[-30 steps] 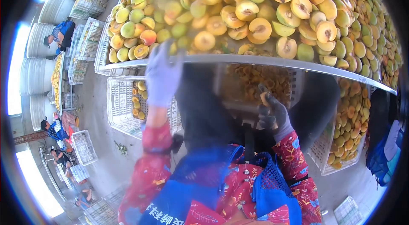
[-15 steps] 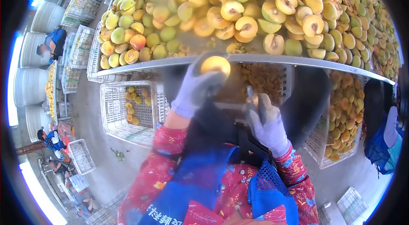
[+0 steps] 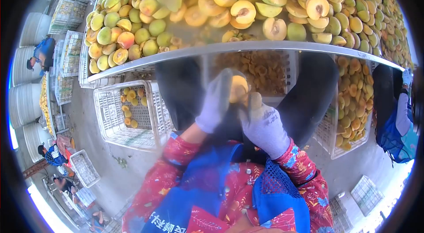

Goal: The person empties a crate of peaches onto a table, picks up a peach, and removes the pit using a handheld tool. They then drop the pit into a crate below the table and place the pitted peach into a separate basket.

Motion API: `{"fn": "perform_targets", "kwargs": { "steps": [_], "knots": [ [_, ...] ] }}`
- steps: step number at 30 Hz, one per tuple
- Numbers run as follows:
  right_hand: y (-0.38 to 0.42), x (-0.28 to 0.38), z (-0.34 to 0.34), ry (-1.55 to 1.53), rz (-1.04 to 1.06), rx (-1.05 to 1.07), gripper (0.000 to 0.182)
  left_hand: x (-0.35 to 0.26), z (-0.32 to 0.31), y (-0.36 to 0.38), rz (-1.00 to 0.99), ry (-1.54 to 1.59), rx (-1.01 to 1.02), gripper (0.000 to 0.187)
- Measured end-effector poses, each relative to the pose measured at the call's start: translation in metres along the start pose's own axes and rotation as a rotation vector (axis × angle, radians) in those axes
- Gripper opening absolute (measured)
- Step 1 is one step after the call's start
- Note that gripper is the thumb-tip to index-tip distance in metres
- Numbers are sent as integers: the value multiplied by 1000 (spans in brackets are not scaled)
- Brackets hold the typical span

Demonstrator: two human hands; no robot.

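Pinched in the gloved fingers of my left hand (image 3: 215, 103) is a yellow peach half (image 3: 238, 88), held over my lap below the table edge. My right hand (image 3: 266, 128), also gloved, is closed and brought up against the fruit from the right. A small grey metal tool showed in that hand a moment ago; now the fingers and blur hide it. Beyond both hands, halved peaches (image 3: 243, 11) are heaped on the table behind its metal rim (image 3: 229, 47). Some lie cut face up with the stone or its hollow showing.
Below the rim, between my knees, stands a crate of brownish pieces (image 3: 254, 72). A white crate (image 3: 128, 133) with several halves is at left; a fuller crate (image 3: 331, 142) is at right. A co-worker (image 3: 399, 122) is at far right; others work at far left.
My left hand has drawn the peach half down and right, away from the table rim. My right hand has moved left and turned inward, so the two hands now meet at the fruit.
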State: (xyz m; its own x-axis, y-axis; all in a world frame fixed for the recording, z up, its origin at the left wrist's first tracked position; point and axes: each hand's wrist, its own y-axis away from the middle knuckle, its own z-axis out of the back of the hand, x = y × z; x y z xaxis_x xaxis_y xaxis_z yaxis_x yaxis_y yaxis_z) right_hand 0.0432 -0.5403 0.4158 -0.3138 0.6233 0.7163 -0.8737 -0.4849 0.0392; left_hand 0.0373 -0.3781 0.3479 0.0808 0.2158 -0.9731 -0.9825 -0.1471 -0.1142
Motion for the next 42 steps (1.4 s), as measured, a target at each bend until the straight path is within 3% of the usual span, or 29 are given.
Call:
{"fn": "perform_targets", "kwargs": {
  "steps": [2,4,7,10,11,14,16,17,19,20,22,23,27,31,32,36,39,42],
  "knots": [
    [-1,1,-2,-45,-29,19,26,2,-7,4,-108,-102,-94,35],
    [0,-2,-8,-97,-62,52,26,-6,-9,2,65,10,-81,30],
    [-1,-13,-9,177,261,130,27,-21,-14,3,252,43,-99,25],
    [-7,-13,-7,-322,-155,218,29,-27,-15,0,297,-12,-75,23],
    [-5,-17,-11,-230,-80,198,29,-27,-15,-2,294,-34,-59,23],
    [6,-34,-33,-31,87,142,28,13,-18,3,-236,-617,-67,21],
    [5,-38,-39,6,131,98,26,11,-21,3,79,-344,-55,22],
    [7,-40,-39,-174,54,133,25,9,-21,7,248,-206,-44,23],
    [2,-44,-31,-526,-89,190,23,-3,-20,5,278,-198,3,27],
    [4,-43,-33,-327,-8,164,22,-7,-20,3,290,-193,26,29],
    [9,-43,-40,72,145,105,21,1,-23,4,62,-522,118,35],
    [14,-44,-42,69,141,107,21,9,-25,7,-52,-683,165,38],
    [14,-39,-41,112,112,39,22,52,-24,14,142,-433,143,39],
    [12,-36,-32,330,179,141,27,44,-29,14,-117,-554,-51,38],
    [11,-36,-33,292,152,129,29,44,-30,14,-217,-622,-77,40],
    [11,-45,-40,97,88,124,28,46,-39,24,29,-358,-134,41],
    [0,-43,-18,-382,-268,312,32,45,-32,21,283,-203,17,47],
    [-5,-44,-5,-893,-572,451,31,18,-32,7,358,-186,66,36]
  ]
}}
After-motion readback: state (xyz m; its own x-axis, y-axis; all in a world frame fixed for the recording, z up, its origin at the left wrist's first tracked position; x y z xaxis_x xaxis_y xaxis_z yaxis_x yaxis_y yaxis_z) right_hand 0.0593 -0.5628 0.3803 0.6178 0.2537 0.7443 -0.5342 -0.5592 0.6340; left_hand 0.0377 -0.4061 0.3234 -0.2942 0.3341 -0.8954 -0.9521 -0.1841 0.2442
